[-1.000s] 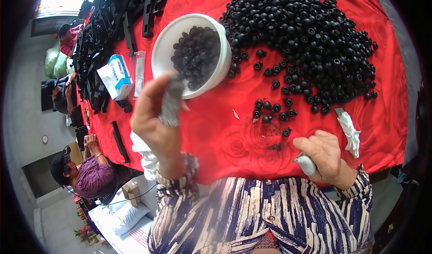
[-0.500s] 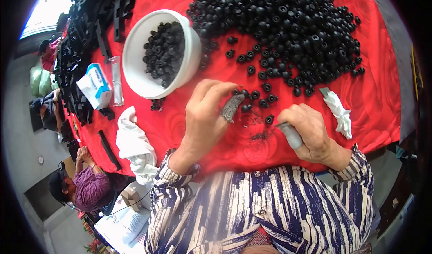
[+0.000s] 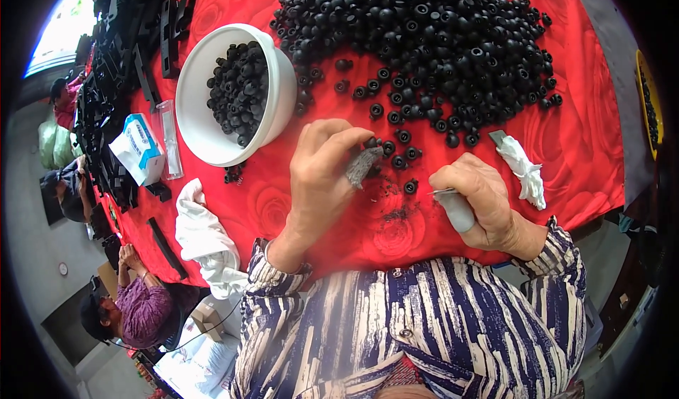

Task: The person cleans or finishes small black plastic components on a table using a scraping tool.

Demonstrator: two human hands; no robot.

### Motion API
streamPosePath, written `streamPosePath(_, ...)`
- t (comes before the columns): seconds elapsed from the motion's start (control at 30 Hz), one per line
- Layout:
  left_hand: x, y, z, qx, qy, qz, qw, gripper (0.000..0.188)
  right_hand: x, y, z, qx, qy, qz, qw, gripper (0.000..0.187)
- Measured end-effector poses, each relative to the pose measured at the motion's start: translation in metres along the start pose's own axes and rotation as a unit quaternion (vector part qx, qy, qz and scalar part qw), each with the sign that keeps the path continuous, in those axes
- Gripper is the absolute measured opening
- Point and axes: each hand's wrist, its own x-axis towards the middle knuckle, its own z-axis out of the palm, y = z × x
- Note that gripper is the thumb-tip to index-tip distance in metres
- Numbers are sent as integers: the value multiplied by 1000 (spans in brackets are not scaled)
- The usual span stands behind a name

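My left hand (image 3: 320, 169) is closed, pinching a small black round plastic part (image 3: 371, 143) between forefinger and thumb. A grey fabric cover (image 3: 363, 166) wraps that thumb. My right hand (image 3: 484, 204) is curled around a small blade (image 3: 443, 191), of which only a thin edge shows; most of it is hidden in the fist. A smooth light-grey cover (image 3: 458, 212) sits on a digit of this hand. Between the hands lie a loose black part (image 3: 410, 186) and dark shavings (image 3: 396, 214) on the red cloth (image 3: 339, 236).
A large heap of black parts (image 3: 424, 53) fills the far side. At left stand a white bowl (image 3: 279, 109) of such parts, a tissue box (image 3: 141, 151) and a white cloth (image 3: 205, 236). A cloth-wrapped blade (image 3: 520, 166) lies right. Other people (image 3: 145, 307) sit at left.
The whole view has shifted slightly, so the bowl, heap and tissue box appear farther left. Both hands keep nearly the same grips and places.
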Motion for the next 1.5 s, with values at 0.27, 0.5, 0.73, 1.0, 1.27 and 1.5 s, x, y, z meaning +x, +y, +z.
streamPosePath(0.27,-22,14,-11,-608,-135,-275,733,22,-5,2,3,37,12,48,998,25)
streamPosePath(0.5,-31,23,-1,-577,-148,-290,749,22,1,-5,7,58,-32,7,998,33)
streamPosePath(0.73,-34,22,3,-619,-112,-291,721,24,-2,-2,12,29,-64,7,998,32)
streamPosePath(1.0,-37,22,4,-626,-108,-276,722,27,0,-6,4,70,-101,35,992,28)
streamPosePath(1.27,-43,18,12,-662,-125,-252,695,24,-2,-6,-4,124,-66,149,979,17)
streamPosePath(1.5,-39,26,5,-617,-175,-324,696,25,-1,-10,-7,105,-103,208,967,26)
